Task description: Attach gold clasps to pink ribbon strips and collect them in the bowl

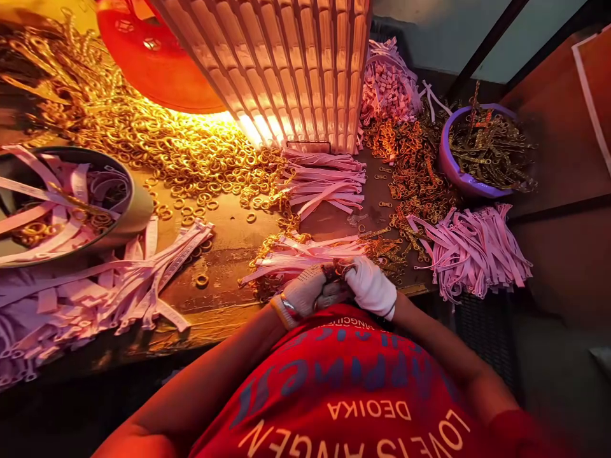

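Close to my body, at the table's front edge, my two gloved hands meet. My left hand [308,292], in a knitted glove, has its fingers curled closed. Against it, my right hand [372,287], in a white glove, is closed in a pinch. What sits between the fingertips is too small and dark to make out. Just beyond them lies a bundle of pink straps [305,251] with brass-coloured rings among them. To the right of that bundle are small metal links [389,251]. Another bundle of pink straps [329,178] lies farther back.
A bright lamp with a red shade [157,57] and a ribbed panel [296,70] stand over a heap of gold rings [205,146]. At left is a bucket [140,210] with straps. A purple basin [446,149] and pink strap piles [477,251] are at right.
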A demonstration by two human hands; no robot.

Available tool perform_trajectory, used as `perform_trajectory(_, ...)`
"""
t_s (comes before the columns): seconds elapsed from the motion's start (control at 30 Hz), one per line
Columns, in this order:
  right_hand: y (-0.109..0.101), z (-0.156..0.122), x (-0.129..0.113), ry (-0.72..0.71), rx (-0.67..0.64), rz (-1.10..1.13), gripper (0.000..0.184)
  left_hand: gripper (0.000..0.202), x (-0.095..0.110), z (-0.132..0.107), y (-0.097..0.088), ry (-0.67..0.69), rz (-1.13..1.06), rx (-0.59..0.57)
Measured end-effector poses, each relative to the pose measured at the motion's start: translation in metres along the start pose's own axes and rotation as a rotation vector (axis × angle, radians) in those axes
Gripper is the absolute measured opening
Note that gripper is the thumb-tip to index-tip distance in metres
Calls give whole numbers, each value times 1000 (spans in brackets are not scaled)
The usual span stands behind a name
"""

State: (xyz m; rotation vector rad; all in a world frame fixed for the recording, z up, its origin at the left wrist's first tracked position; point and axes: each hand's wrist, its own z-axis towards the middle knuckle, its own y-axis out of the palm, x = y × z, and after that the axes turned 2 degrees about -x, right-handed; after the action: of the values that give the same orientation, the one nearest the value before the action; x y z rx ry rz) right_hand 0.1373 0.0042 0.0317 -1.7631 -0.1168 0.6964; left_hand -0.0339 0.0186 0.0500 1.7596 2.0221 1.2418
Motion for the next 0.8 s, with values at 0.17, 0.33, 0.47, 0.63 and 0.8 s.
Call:
perform_trajectory(0.17,-12,-6,-11,-36,-113,-256,20,28,-8,3,-1,65,129,129)
perform_trajectory(0.33,-19,-17,-5,88,-116,-134,25,47,-19,-6,-8,332,297,189)
perform_trajectory(0.47,-6,-13,-1,175,0,139,12,44,-25,0,-10,483,469,176)
perform_trajectory(0.63,-2,2,-13,334,-20,243,28,45,-20,24,-8,487,301,271)
perform_trajectory(0.8,-3,6,-16,502,-136,160,33,54,-7,50,-11,301,136,284)
